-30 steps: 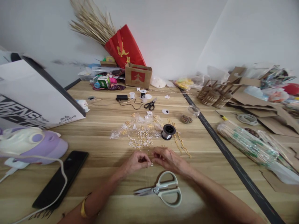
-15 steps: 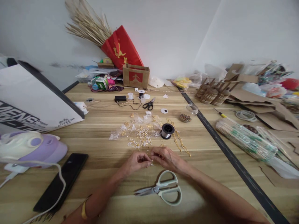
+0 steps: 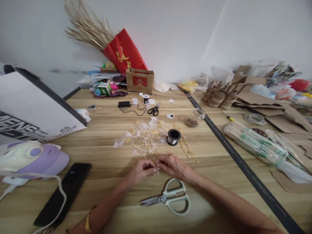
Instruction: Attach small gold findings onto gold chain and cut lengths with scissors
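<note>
In the middle of the head view, my left hand [image 3: 143, 168] and my right hand [image 3: 172, 164] meet, thumbs and fingers pinched together. Between the fingertips is a thin clear thread with small beads [image 3: 158, 172]; its fine ends hang toward the scissors. Which fingertip grips which part is too small to tell. Pale-handled scissors [image 3: 168, 197] lie just below my hands, blades to the left. Loose clear and gold beads [image 3: 146, 144] are spread beyond my fingers. A black spool of clear line [image 3: 173, 137] stands beside them, and a gold bead chain [image 3: 186, 146] lies to its right.
A black phone [image 3: 64, 193] with a white cable across it lies left, near a purple-and-white device [image 3: 36, 159]. Black scissors [image 3: 154, 110] and a jar of beads [image 3: 192, 122] sit farther back. Wrapped sticks [image 3: 255, 144] lie right of a dark strip [image 3: 234, 156].
The view has shifted slightly. My hands keep nearly the same pinched pose, with a little more of the small beads showing between the fingertips.
</note>
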Action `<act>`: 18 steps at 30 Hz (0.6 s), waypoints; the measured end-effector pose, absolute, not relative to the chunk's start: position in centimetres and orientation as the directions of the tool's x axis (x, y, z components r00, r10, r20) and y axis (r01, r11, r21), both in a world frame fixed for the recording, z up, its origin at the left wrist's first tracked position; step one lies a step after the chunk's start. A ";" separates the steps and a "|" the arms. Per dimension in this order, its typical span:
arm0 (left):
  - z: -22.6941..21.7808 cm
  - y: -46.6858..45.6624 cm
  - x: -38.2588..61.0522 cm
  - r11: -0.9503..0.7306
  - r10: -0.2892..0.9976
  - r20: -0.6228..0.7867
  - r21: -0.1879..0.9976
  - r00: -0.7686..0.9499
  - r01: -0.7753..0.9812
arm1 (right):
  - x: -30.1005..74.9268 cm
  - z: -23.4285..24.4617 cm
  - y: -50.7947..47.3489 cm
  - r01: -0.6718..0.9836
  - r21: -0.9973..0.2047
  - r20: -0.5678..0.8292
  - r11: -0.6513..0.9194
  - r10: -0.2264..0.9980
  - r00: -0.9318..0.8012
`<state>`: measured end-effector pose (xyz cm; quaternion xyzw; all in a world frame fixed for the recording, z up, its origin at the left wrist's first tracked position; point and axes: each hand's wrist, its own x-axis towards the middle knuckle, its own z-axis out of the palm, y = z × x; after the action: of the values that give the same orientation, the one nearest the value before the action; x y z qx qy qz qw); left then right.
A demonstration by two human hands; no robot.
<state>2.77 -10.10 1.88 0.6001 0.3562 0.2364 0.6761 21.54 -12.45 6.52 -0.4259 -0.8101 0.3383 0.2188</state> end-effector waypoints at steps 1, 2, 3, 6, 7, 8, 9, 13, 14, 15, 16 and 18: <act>1.8 -10.1 2.8 0.169 0.750 -0.196 0.980 0.631 0.104 | 21.5 6.5 -12.5 0.541 -0.737 0.066 0.406 0.839 -0.540; 1.7 -10.1 2.8 0.171 0.753 -0.196 0.980 0.627 0.101 | 21.5 6.5 -12.5 0.541 -0.739 0.065 0.402 0.841 -0.537; 1.7 -10.0 2.8 0.176 0.757 -0.198 0.980 0.623 0.097 | 21.5 6.6 -12.5 0.542 -0.740 0.063 0.399 0.843 -0.534; 2.0 -10.0 2.7 0.207 0.763 -0.212 0.975 0.611 0.080 | 21.6 6.7 -12.5 0.543 -0.740 0.060 0.396 0.844 -0.533; 2.2 -10.0 2.7 0.219 0.765 -0.216 0.973 0.607 0.071 | 21.6 6.7 -12.5 0.541 -0.741 0.063 0.398 0.843 -0.534; 2.3 -10.0 2.7 0.228 0.767 -0.219 0.972 0.603 0.062 | 21.6 6.7 -12.5 0.537 -0.742 0.068 0.402 0.842 -0.536; 2.5 -10.0 2.7 0.236 0.769 -0.221 0.970 0.600 0.055 | 21.6 6.6 -12.5 0.532 -0.744 0.074 0.405 0.840 -0.537; 2.6 -10.0 2.7 0.254 0.771 -0.222 0.967 0.597 0.032 | 21.6 6.5 -12.4 0.522 -0.750 0.085 0.406 0.841 -0.534; 2.6 -10.0 2.7 0.257 0.773 -0.222 0.966 0.594 0.027 | 21.6 6.5 -12.4 0.523 -0.752 0.079 0.401 0.842 -0.533; 2.5 -10.0 2.7 0.261 0.774 -0.223 0.965 0.593 0.022 | 21.5 6.5 -12.4 0.527 -0.752 0.073 0.396 0.845 -0.530; 2.4 -10.0 2.6 0.264 0.776 -0.221 0.965 0.591 0.015 | 21.5 6.6 -12.4 0.533 -0.751 0.067 0.391 0.847 -0.527; 2.2 -9.9 2.6 0.264 0.777 -0.216 0.965 0.591 0.006 | 21.5 6.7 -12.4 0.542 -0.746 0.058 0.388 0.848 -0.527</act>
<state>2.58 -9.94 2.20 0.5423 0.3609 0.2720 0.7082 21.52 -12.38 6.67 -0.4326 -0.8030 0.3447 0.2221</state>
